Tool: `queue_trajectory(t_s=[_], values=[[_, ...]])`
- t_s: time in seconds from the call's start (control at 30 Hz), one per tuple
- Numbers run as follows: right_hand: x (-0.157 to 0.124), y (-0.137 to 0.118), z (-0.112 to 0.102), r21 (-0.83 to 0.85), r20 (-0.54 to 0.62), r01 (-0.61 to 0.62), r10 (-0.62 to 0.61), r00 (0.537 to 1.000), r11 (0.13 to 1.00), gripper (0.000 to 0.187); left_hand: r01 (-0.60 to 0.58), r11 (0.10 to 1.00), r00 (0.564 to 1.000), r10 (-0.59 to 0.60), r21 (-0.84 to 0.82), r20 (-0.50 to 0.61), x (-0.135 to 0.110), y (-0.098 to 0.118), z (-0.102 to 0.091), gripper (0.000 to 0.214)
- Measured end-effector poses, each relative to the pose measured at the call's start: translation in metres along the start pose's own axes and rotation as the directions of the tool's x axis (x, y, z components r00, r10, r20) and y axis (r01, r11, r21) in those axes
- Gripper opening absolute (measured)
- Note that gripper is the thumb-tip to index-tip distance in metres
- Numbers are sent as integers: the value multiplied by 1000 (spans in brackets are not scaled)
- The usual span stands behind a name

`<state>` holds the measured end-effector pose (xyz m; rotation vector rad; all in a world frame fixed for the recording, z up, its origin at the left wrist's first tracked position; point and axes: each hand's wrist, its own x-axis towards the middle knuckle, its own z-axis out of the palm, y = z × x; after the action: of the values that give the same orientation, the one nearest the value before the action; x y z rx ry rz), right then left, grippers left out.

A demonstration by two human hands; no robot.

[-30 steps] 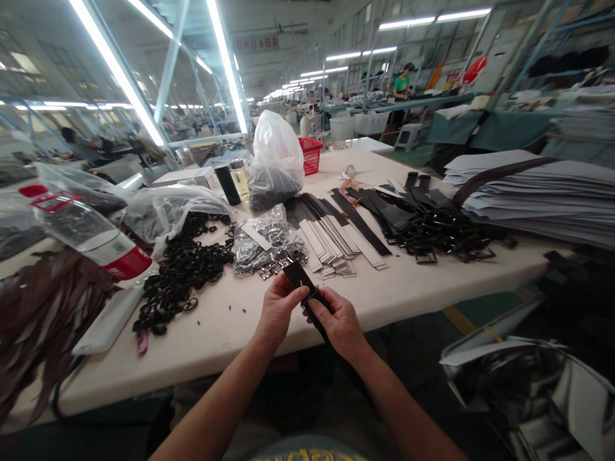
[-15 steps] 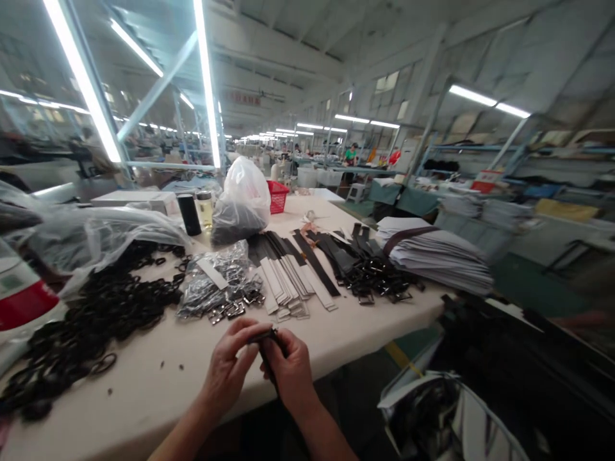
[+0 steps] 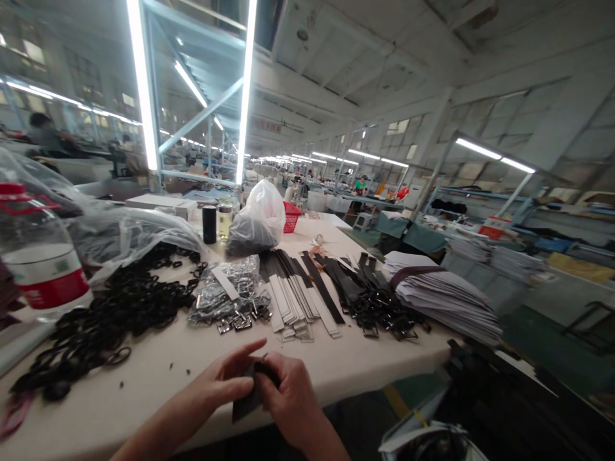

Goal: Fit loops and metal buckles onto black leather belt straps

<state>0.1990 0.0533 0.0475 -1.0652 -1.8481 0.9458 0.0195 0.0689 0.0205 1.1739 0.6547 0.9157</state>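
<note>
While both hands meet low at the near edge of the table (image 3: 158,374), the left hand (image 3: 221,384) and the right hand (image 3: 291,400) pinch a short black strap (image 3: 241,406) between them, the fingers (image 3: 240,383) of each clenched on its upper end, so that it slants down and to the left below the thumbs. Just beyond the fingers lies a clear bag of metal buckles (image 3: 223,296), with a row of light and dark strips (image 3: 293,298) touching it on the right. Farther right of the fingers sits a heap of buckled black straps (image 3: 377,304), against a stack of grey sheets (image 3: 442,291). Left of the fingers spreads a pile of black rings (image 3: 106,317), and past it stands a water bottle (image 3: 41,266).
</note>
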Motion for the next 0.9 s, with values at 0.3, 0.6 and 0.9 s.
queue_trajectory(t_s=[0.3,0.6,0.9], values=[[6,-27,-8,-448,202,74,20,979,891,25,-48,999,990,50,16,-130,-28,-7,-29,38],[19,-62,-14,-697,381,256,44,923,670,19,-154,780,957,269,606,-103,-53,5,-32,18],[53,-77,-16,-770,530,550,-158,833,323,18,-214,802,947,310,558,-83,-28,12,-7,21]])
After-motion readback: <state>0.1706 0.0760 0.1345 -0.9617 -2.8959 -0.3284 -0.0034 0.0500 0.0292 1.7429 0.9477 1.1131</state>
